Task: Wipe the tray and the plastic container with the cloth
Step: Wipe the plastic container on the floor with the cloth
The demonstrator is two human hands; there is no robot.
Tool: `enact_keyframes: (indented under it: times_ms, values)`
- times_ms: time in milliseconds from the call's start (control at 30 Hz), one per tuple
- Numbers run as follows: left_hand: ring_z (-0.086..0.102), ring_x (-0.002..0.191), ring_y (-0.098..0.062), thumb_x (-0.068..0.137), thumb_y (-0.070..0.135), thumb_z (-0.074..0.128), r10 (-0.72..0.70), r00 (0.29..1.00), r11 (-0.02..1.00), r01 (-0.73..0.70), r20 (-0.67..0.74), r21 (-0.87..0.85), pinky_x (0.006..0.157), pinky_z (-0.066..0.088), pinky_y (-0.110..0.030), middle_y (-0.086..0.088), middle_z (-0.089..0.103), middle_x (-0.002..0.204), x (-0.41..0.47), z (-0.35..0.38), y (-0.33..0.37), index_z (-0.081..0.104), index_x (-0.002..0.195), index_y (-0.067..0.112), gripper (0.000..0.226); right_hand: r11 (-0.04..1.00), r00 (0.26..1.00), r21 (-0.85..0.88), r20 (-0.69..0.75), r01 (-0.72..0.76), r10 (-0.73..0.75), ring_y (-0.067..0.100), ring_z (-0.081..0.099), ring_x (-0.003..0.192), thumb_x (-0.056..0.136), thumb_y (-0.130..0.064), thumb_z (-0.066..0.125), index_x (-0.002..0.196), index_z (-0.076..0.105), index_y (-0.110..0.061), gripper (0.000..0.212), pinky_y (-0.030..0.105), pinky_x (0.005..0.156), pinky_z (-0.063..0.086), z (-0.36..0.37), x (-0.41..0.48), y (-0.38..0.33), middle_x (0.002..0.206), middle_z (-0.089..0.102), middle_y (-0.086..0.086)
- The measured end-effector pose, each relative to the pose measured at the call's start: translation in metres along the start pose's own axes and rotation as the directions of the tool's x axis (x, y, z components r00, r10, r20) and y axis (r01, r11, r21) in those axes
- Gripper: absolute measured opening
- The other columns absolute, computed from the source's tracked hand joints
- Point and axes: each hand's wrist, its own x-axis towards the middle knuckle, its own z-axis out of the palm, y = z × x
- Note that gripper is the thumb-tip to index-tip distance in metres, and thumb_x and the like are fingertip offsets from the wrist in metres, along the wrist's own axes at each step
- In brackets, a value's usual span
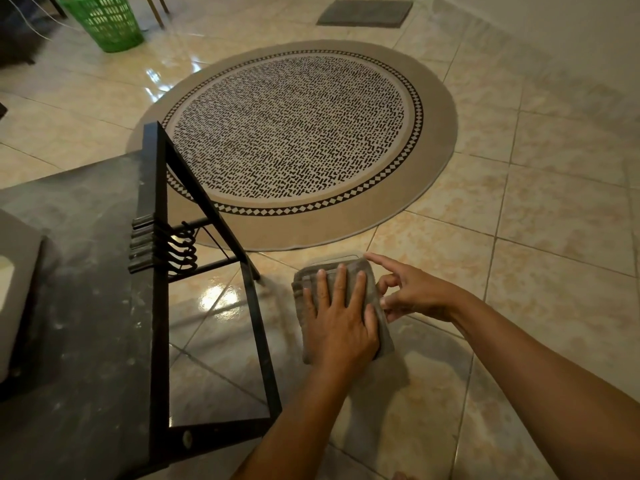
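Fingers (pixel 341 287) of the left hand (pixel 341 327) are pressing flat and straight on the grey cloth (pixel 384 336), grasping nothing. Beneath the cloth a pale rim is showing, judged to be the plastic container (pixel 346 255), held above the floor (pixel 519 237) beside the worktop (pixel 86 271). The right hand (pixel 415 292) is apparently pinching its right edge, index finger extended. The container is likely light, stiff and slippery, and best held by the rim. Both forearms are reaching forward, palms down.

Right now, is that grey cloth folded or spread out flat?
Folded. The cloth shows layered edges at its left side and sits as a thick pad under the flat left hand.
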Motion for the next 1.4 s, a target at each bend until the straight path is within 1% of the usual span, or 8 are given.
enact_keyframes:
  times_ms: [133, 267, 467, 633, 833, 967, 1200, 1400]
  values:
    - [-0.024, 0.147, -0.027, 0.100, 0.049, 0.011, 0.025, 1.000, 1.000, -0.025, -0.008, 0.017, 0.118, -0.014, -0.052, 0.002, -0.016, 0.164, 0.021, -0.004, 0.003, -0.007, 0.154, 0.036, 0.058, 1.000, 1.000, -0.006, 0.003, -0.019, 0.019, 0.028, 0.065, 0.080, 0.085, 0.020, 0.056, 0.154, 0.024, -0.035, 0.094, 0.041, 0.071, 0.063, 0.001, 0.000, -0.004, 0.091, 0.055, 0.018]
    - [-0.021, 0.148, -0.030, 0.099, 0.049, 0.010, -0.131, 0.988, 0.991, 0.131, -0.083, -0.013, 0.119, -0.008, -0.055, -0.001, -0.010, 0.165, 0.012, -0.002, -0.014, -0.005, 0.155, 0.034, 0.060, 0.999, 0.999, 0.016, -0.033, -0.036, 0.036, 0.020, 0.064, 0.072, 0.084, 0.017, 0.062, 0.154, 0.026, -0.035, 0.094, 0.039, 0.071, 0.063, 0.002, -0.001, -0.002, 0.083, 0.054, 0.010]
    - [-0.025, 0.146, -0.032, 0.094, 0.049, -0.001, 0.009, 1.000, 1.000, -0.008, -0.024, 0.014, 0.117, -0.012, -0.056, -0.003, -0.017, 0.163, 0.003, 0.008, 0.014, -0.010, 0.154, 0.032, 0.064, 1.000, 0.999, -0.001, -0.023, -0.029, 0.029, 0.029, 0.068, 0.081, 0.084, 0.022, 0.054, 0.154, 0.027, -0.034, 0.093, 0.040, 0.069, 0.063, 0.004, 0.000, -0.003, 0.097, 0.062, 0.021]
    - [-0.023, 0.147, -0.031, 0.099, 0.045, 0.010, -0.147, 0.985, 0.989, 0.146, -0.088, -0.015, 0.117, -0.013, -0.053, -0.004, -0.013, 0.165, 0.013, 0.002, -0.012, -0.010, 0.155, 0.031, 0.060, 0.998, 0.997, 0.047, -0.076, -0.029, 0.033, 0.018, 0.067, 0.067, 0.084, 0.019, 0.061, 0.153, 0.029, -0.034, 0.092, 0.037, 0.066, 0.063, 0.006, -0.007, -0.001, 0.082, 0.055, 0.010]
    - [-0.026, 0.146, -0.031, 0.100, 0.045, 0.009, -0.040, 0.997, 0.999, 0.038, -0.061, -0.038, 0.116, -0.016, -0.056, -0.001, -0.017, 0.163, -0.008, 0.013, 0.031, -0.008, 0.155, 0.031, 0.059, 0.999, 0.997, 0.018, -0.069, -0.037, 0.038, 0.027, 0.070, 0.082, 0.082, 0.024, 0.052, 0.153, 0.028, -0.032, 0.094, 0.038, 0.064, 0.061, 0.007, -0.005, -0.004, 0.100, 0.066, 0.016]
    - [-0.029, 0.144, -0.032, 0.102, 0.043, 0.016, -0.115, 0.993, 0.993, 0.115, -0.041, 0.013, 0.114, -0.021, -0.055, -0.005, -0.020, 0.163, 0.012, 0.005, 0.007, -0.017, 0.153, 0.028, 0.063, 0.996, 0.991, 0.082, -0.123, -0.041, 0.051, 0.021, 0.066, 0.069, 0.084, 0.020, 0.058, 0.155, 0.026, -0.031, 0.093, 0.037, 0.063, 0.063, 0.006, -0.007, -0.001, 0.082, 0.058, 0.011]
    - [-0.027, 0.145, -0.029, 0.098, 0.046, 0.014, -0.069, 0.997, 0.992, 0.065, -0.041, -0.106, 0.114, -0.016, -0.053, -0.002, -0.019, 0.162, -0.041, 0.016, 0.030, -0.011, 0.154, 0.031, 0.063, 1.000, 0.993, 0.011, -0.110, -0.029, 0.030, 0.024, 0.062, 0.072, 0.081, 0.023, 0.052, 0.154, 0.027, -0.033, 0.095, 0.038, 0.063, 0.061, 0.007, -0.004, -0.002, 0.082, 0.056, 0.014]
    - [-0.035, 0.142, -0.024, 0.099, 0.048, 0.014, -0.097, 0.995, 0.990, 0.098, 0.010, -0.103, 0.113, -0.023, -0.051, 0.002, -0.028, 0.160, -0.033, 0.009, 0.029, -0.015, 0.153, 0.032, 0.064, 0.999, 0.992, 0.009, -0.116, -0.042, 0.043, 0.025, 0.060, 0.075, 0.082, 0.023, 0.050, 0.155, 0.025, -0.033, 0.095, 0.039, 0.065, 0.059, 0.008, -0.005, -0.002, 0.085, 0.055, 0.016]
